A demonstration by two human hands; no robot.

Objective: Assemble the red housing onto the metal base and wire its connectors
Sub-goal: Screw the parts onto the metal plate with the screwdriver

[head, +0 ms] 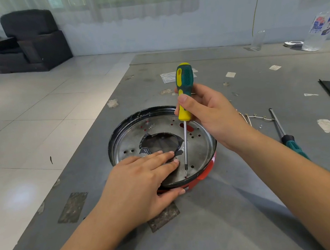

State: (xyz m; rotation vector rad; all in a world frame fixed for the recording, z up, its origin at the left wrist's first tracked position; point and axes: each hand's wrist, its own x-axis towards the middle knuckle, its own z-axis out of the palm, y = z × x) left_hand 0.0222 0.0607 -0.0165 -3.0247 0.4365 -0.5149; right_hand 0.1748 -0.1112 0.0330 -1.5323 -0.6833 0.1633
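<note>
A round metal base (200,147) with a black rim and a central hole lies on the grey table, and the red housing (206,172) shows beneath its near right edge. My left hand (143,179) lies flat on the base's near rim, fingers straight, thumb against the red housing. My right hand (205,111) grips a green and yellow screwdriver (185,90) held nearly upright. Its tip sits at a small hole near the base's front edge.
A second screwdriver (288,137) and loose wires (258,118) lie on the table to the right. A plastic bottle (320,27) and a glass (257,40) stand at the far right. The table's left edge drops to a tiled floor; black armchairs stand far left.
</note>
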